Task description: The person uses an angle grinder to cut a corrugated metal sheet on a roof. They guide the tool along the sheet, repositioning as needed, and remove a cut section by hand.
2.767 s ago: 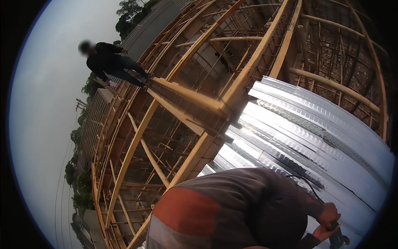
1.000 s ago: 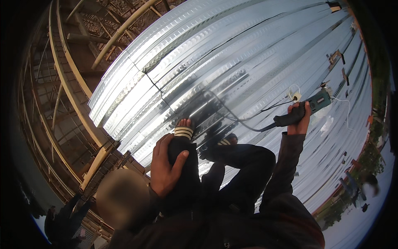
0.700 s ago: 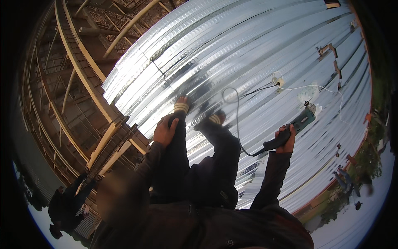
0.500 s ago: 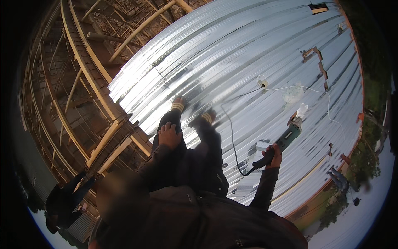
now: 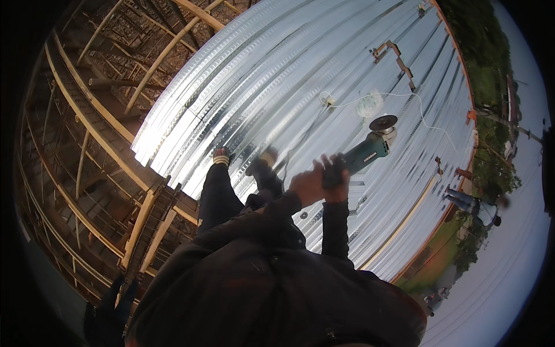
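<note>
An angle grinder (image 5: 366,152) with a dark green body is raised above the metal sheeting, its round cutting disc (image 5: 383,122) pointing away from me. My right hand (image 5: 340,184) wraps around the black rear handle. Closed against the tail of that same handle is my left hand (image 5: 306,185); the two hands hide much of it. The grinder's cord (image 5: 312,128) runs over the sheets to a small pale connector (image 5: 329,102), where a white cable joins it. My feet stand on the shiny ribbed roof sheets (image 5: 300,63).
Left of the sheets' edge lies an open timber frame (image 5: 87,115) with deep gaps. Brown metal pieces (image 5: 399,61) and a clear plastic bag (image 5: 370,105) rest on the roof. Another person (image 5: 477,207) is beyond the right edge, and a second person (image 5: 113,306) is at lower left.
My left hand has left my knee and closed on the grinder's rear handle. The grinder has come closer to my middle, and its disc now shows face-on. My view has shifted.
</note>
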Demonstrator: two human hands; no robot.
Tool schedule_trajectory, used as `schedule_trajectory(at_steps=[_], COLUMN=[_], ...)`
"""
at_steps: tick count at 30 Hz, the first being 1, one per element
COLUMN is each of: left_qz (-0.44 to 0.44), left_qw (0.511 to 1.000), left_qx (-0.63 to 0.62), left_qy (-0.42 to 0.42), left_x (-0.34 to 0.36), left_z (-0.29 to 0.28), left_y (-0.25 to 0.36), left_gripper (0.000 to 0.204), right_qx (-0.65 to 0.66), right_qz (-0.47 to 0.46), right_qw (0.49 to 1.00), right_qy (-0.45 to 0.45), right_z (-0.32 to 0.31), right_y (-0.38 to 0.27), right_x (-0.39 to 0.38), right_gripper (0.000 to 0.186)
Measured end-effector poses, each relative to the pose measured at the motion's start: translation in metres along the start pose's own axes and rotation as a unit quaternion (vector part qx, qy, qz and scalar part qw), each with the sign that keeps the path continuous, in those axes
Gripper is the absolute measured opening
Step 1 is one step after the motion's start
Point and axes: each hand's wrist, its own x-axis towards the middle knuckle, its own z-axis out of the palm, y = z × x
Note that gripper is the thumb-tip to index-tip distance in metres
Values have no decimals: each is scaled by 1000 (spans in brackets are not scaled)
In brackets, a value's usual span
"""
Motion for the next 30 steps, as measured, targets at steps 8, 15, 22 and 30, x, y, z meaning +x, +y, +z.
schedule_trajectory(at_steps=[8,15,22,30], left_qz=[7,-87,-134,-23], left_qw=[995,880,916,966], left_qx=[-17,-465,-356,-72], left_qy=[96,-38,128,249], left_x=[17,129,302,466], left_z=[-42,-22,55,100], left_y=[-65,-164,-304,-439], left_gripper=[74,43,31,54], right_qx=[50,-259,-460,-74], right_qz=[35,58,42,138], right_qw=[993,956,869,988], right_qy=[-104,125,179,-2], right_z=[-3,-21,-215,-348], right_y=[59,98,200,260], right_x=[65,195,374,509], right_gripper=[85,46,49,53])
